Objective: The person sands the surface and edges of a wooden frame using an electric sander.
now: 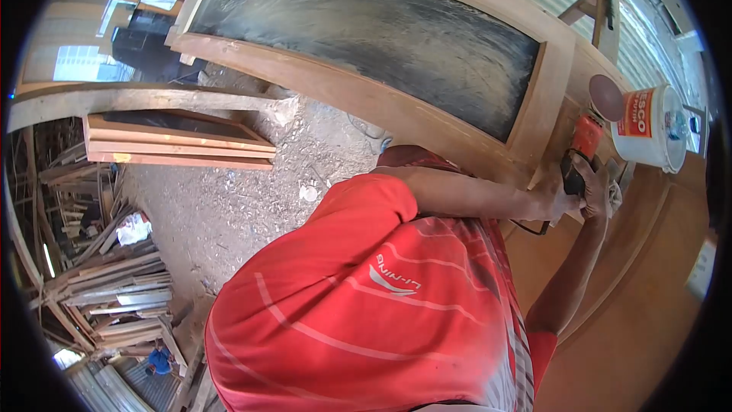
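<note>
A red-and-black angle grinder (pixel 585 136) is at the right, over a brown wooden panel. Beside its front end is a round brown sanding disc (pixel 606 98); how the two join is hard to see. My right hand (pixel 597 185) has its fingers wrapped round the black rear part of the tool. Against the same black end, my left hand (pixel 559 194) is closed, its fingers partly hidden. A black cord (pixel 531 229) hangs below my wrists. Something pale and crumpled (pixel 614 195) sits just beyond my right hand.
A white bucket (pixel 663 130) with a red label stands past the tool. Ahead lies a long wooden frame (pixel 557 99) with a dusty dark panel (pixel 381 38). Stacked frames (pixel 179 151), a beam (pixel 137 99) and piled timber (pixel 114 297) lie left of the littered floor (pixel 229 198).
</note>
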The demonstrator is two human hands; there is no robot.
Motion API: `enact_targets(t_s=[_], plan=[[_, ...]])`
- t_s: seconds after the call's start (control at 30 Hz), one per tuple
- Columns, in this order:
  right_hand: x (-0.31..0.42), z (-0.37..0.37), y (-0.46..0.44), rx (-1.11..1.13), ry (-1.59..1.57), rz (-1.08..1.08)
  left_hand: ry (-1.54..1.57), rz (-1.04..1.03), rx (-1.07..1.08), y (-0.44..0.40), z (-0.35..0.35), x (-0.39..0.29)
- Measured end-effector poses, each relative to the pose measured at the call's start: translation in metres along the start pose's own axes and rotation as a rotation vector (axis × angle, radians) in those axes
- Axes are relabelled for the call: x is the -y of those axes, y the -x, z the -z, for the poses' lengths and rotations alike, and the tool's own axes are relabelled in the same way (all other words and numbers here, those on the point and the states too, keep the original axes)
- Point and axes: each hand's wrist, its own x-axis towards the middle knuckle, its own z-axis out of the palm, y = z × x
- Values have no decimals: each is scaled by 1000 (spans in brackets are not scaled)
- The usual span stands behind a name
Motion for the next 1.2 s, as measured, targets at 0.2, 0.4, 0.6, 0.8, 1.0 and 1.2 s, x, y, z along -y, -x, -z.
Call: enact_targets(t_s=[0.2,0.4,0.6,0.8,1.0,1.2], plan=[[3,-3,-10,-132,432,2,-362,-63,106,-2,1,8],[-21,0,-15,-337,521,97,-652,-44,379,48,48,-65],[-28,-14,-10,-376,624,100,-572,-334,72,98,188,-106],[-43,-7,-19,-457,782,61,-1163,-437,-760,188,395,-152],[-67,9,-37,-547,956,72,-1523,-382,-840,252,528,-168],[-62,-1,-34,-625,1097,47,-1474,-492,-572,254,562,-179]])
